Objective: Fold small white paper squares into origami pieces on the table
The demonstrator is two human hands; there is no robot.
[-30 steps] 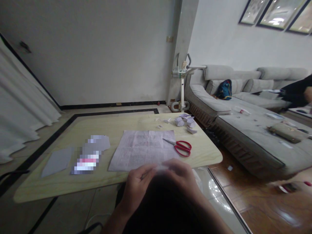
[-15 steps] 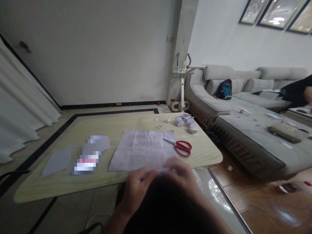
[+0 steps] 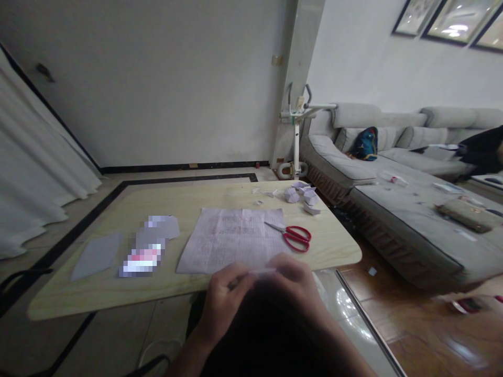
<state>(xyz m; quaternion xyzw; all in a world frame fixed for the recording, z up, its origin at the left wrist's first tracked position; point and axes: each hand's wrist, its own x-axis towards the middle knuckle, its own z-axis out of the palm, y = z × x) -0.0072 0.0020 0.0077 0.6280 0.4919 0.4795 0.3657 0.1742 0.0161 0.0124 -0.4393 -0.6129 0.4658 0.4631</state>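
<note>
At the near edge of the table, my left hand (image 3: 230,290) and my right hand (image 3: 291,277) are both closed, fingertips pinching a small strip of white paper (image 3: 262,270) stretched between them. Most of the strip is hidden by my fingers. Just beyond lies a creased printed sheet (image 3: 231,238) covered in faint text. Red-handled scissors (image 3: 296,239) rest partly on its right edge, blades pointing left. Several folded paper pieces (image 3: 291,195) sit at the table's far right corner, with small paper scraps (image 3: 270,193) beside them.
On the left of the pale wooden table (image 3: 196,196) lie a blank paper piece (image 3: 96,255) and a blurred-out item (image 3: 143,251). A grey sofa (image 3: 404,220) stands at the right, carrying a blue backpack (image 3: 366,144). A person in dark sleeves (image 3: 483,149) shows at the far right.
My hands have moved slightly apart, and more of the white paper strip shows between them. The whole view has shifted a little. Things on the table lie as before.
</note>
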